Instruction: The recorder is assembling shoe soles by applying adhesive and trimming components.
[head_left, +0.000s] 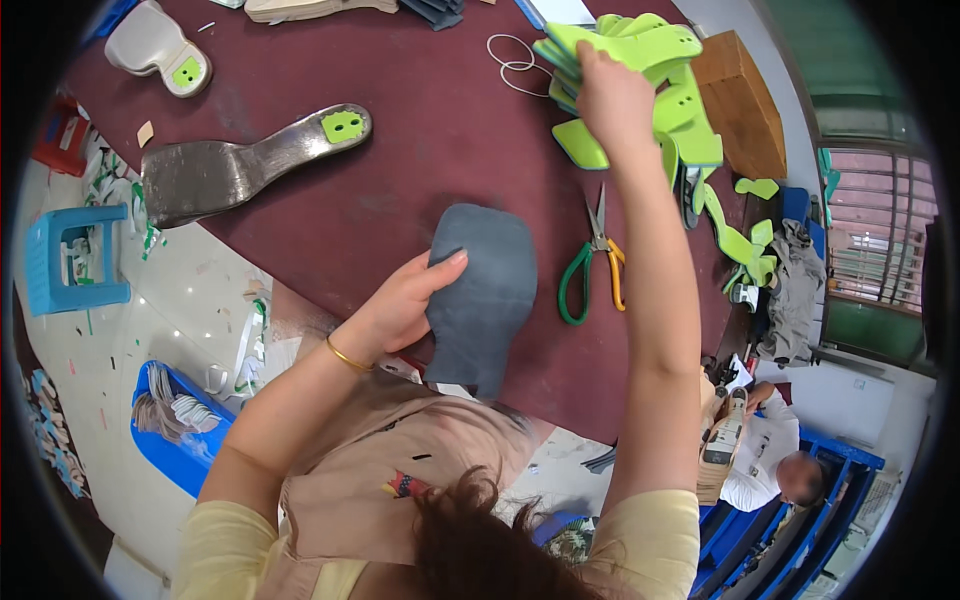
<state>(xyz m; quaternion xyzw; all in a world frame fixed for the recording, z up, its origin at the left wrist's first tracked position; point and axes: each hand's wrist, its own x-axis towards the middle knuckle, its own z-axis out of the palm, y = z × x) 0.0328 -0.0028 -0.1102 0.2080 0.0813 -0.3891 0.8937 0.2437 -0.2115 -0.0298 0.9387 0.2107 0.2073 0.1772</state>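
My left hand (395, 305) is closed around a dark grey, sole-shaped piece (487, 275), thumb on its upper face, held over the table's near edge. At the back right, my right hand (615, 105) has its fingers on a lime-green cut piece (655, 45) with a blue underside, pinching it at the edge of a loose stack of similar pieces. Scissors with green and yellow handles (597, 255) lie between my two arms. A dark, shiny sole-shaped form (215, 175) rests left of centre, with a lime-green patch at its narrow end.
On the maroon table (420, 140), a white form (150, 45) sits far left and a brown block (740, 105) far right. Thin white loops (513, 60) lie near the stack. A blue stool (80, 258) and blue bin (180, 425) stand left. Another person (765, 455) sits at right.
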